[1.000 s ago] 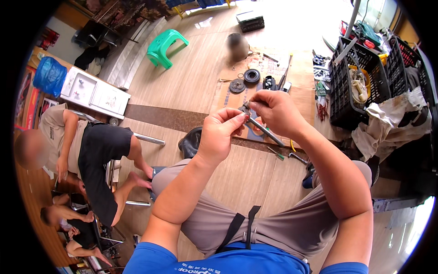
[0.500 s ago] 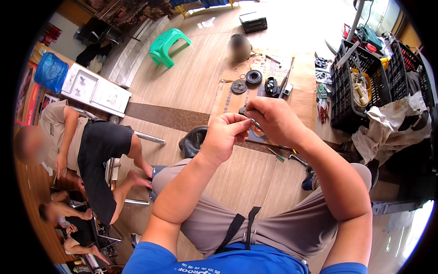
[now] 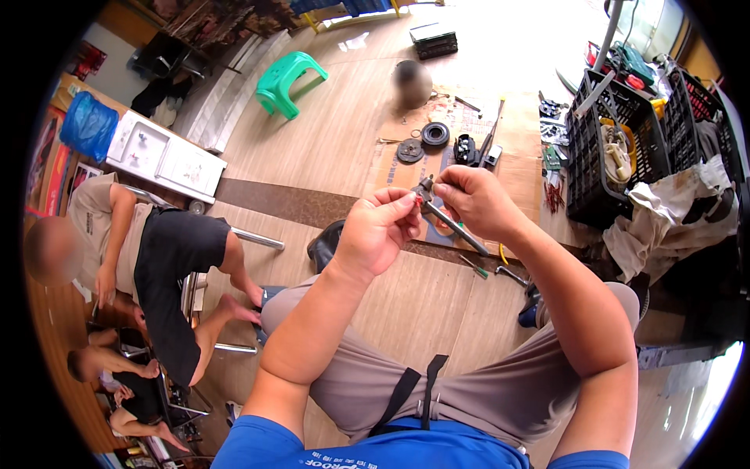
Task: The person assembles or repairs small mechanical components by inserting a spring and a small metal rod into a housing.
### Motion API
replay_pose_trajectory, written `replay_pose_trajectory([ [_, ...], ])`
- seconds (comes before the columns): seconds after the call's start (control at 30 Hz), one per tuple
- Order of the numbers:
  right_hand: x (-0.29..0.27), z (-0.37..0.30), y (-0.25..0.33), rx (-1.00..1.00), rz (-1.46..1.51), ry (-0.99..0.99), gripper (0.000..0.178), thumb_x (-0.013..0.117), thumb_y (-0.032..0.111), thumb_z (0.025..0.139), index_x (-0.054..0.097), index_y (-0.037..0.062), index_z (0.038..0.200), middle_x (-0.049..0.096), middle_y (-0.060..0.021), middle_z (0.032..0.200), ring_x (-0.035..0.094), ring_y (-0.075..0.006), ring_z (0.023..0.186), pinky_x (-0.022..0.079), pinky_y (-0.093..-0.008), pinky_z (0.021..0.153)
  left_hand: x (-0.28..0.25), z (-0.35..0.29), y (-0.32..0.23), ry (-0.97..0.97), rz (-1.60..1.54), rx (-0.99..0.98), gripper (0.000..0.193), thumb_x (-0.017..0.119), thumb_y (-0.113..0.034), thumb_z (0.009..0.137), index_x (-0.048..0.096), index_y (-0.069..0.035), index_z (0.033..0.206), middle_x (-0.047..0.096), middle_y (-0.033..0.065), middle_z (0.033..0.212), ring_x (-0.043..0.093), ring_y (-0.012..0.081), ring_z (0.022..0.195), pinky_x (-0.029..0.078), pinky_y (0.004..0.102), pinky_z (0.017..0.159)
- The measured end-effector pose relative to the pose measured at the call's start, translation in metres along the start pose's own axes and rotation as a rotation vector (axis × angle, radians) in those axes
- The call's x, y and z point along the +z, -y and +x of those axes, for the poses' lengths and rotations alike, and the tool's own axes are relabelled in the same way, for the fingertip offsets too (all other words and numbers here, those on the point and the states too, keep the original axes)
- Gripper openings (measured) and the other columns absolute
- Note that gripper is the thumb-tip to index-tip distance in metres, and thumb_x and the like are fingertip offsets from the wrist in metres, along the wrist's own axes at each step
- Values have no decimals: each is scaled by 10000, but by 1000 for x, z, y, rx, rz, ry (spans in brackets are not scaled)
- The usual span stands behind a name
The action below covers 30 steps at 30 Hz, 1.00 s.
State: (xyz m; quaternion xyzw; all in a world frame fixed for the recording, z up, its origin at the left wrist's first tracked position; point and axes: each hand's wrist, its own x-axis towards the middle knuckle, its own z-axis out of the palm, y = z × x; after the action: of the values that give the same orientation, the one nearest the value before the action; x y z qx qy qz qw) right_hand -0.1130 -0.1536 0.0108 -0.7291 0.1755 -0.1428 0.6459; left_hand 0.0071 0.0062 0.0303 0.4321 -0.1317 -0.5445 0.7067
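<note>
In front of me, over the near edge of the cardboard, my two hands meet around a dark metal rod point(image 3: 461, 229) with a knobbly grey head. The fingers of my left hand point(image 3: 373, 230) pinch it near that head, where a small reddish spot shows at the fingertips. From the other side my right hand point(image 3: 484, 205) has thumb and forefinger closed at the head; whatever lies between them is too small to make out. The rod slants down to the right below my right hand, its lower end free.
The cardboard sheet point(image 3: 519, 156) beyond holds a black ring point(image 3: 434, 134), a dark disc point(image 3: 409, 151) and black parts. Black crates point(image 3: 617, 168) stand at right, a green stool point(image 3: 285, 82) at far left. A screwdriver point(image 3: 474, 267) lies on the floor. Seated people are at left.
The rod has come into plain view, slanting down to the right. My left hand has shifted slightly left, and my right fingers have opened out a little from their earlier curl.
</note>
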Motion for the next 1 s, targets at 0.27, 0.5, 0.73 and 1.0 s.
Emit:
replay_pose_trajectory([
  [0.27, 11, -7, -2, 319, 73, 186, 205, 579, 156, 943, 650, -27, 883, 611, -45, 664, 582, -86, 551, 449, -240, 499, -14, 4, -10, -232, -32, 192, 81, 574, -60, 942, 636, -9, 951, 652, 58, 827, 597, 155, 712, 494, 296, 632],
  [0.5, 4, -3, -8, 68, -342, -274, 222, 594, 114, 869, 648, -19, 1039, 669, -235, 988, 645, -368, 960, 502, -405, 867, -7, 3, -8, -286, 71, 250, 65, 589, -57, 936, 631, -13, 957, 658, 61, 835, 602, 138, 713, 509, 286, 626],
  [0.73, 34, -8, 20, -28, 173, -52, 246, 591, 55, 916, 605, -18, 1150, 690, -163, 953, 660, -138, 709, 539, -290, 658, -5, 1, 4, -219, 120, 226, 70, 593, -65, 935, 630, -16, 969, 673, 86, 866, 635, 156, 725, 527, 282, 623],
  [1.0, 42, -1, 8, -55, 163, -65, 148, 615, 86, 916, 656, -43, 977, 704, -116, 854, 652, -138, 704, 531, -287, 650, -11, 2, 5, -227, -72, 118, 100, 553, -85, 958, 635, -32, 978, 674, 69, 845, 636, 161, 727, 520, 287, 658],
])
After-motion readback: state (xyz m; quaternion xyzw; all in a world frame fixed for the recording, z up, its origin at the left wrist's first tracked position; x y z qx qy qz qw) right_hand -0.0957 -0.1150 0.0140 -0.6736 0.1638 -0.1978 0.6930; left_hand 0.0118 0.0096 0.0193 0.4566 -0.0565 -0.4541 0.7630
